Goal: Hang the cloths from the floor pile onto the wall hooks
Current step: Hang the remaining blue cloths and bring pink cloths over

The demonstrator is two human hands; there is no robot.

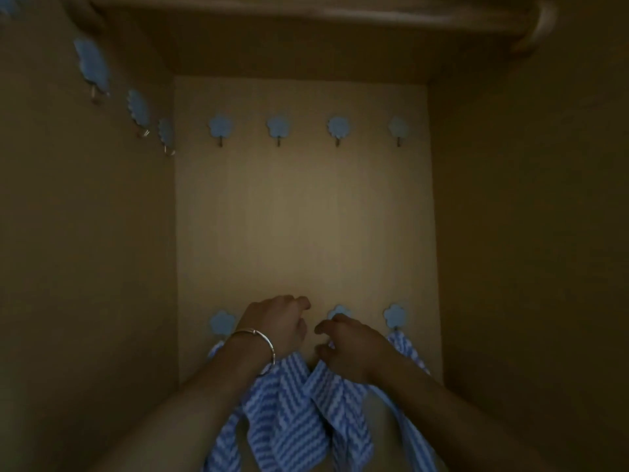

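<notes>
Blue-and-white striped cloths [282, 403] hang along the bottom edge of the back wall [306, 216], below the lower row of blue flower-shaped hooks [394, 315]. One cloth drops from the hook nearest the wall's right edge. Another shows just under the hook nearest the left edge, mostly hidden by the forearm.

The left hand [275, 321], a metal bangle [255, 338] on its wrist, is raised against the wall between the lower row's first and third hooks. Its fingers are curled. A cloth comes out from under its wrist, but I cannot tell whether the fingers actually grasp it. The right hand [354, 349] sits just beside it, partly covering the third hook, with finger and thumb bent and apart. A second cloth hangs from beneath its palm, and the grip cannot be told there either.

An upper row of hooks [278, 126] is bare, as are those on the left side wall [139, 107]. The light is dim.
</notes>
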